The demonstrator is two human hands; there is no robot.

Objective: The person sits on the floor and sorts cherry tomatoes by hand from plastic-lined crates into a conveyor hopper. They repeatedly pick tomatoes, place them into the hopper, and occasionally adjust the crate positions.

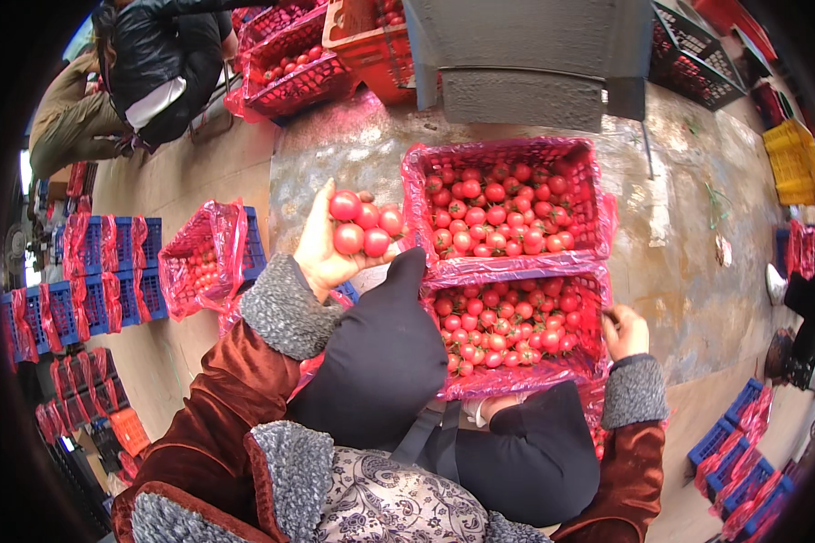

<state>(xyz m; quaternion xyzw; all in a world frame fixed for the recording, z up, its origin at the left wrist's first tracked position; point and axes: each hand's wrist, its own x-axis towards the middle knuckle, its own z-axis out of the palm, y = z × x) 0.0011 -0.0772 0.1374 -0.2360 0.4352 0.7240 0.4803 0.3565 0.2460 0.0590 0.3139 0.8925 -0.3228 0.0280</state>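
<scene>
My left hand (326, 252) is turned palm up with several red tomatoes (365, 224) resting on it, left of the far crate. In front of me are two crates lined with pink plastic film, one behind the other. The far crate (509, 266) holds many red tomatoes, some with green stems. Between my knees, the near crate (516, 385) is likewise filled with tomatoes. At its right rim, my right hand (628, 331) has its fingers curled on the film-covered edge. The fingertips there are partly hidden.
A film-lined crate (204, 261) of smaller-looking tomatoes stands to my left, near stacked blue crates (119, 298). Ahead is a grey metal structure (523, 61). A red crate (373, 51) stands beside it. A person in a black jacket (170, 54) is at upper left. More blue crates (740, 461) lie at lower right.
</scene>
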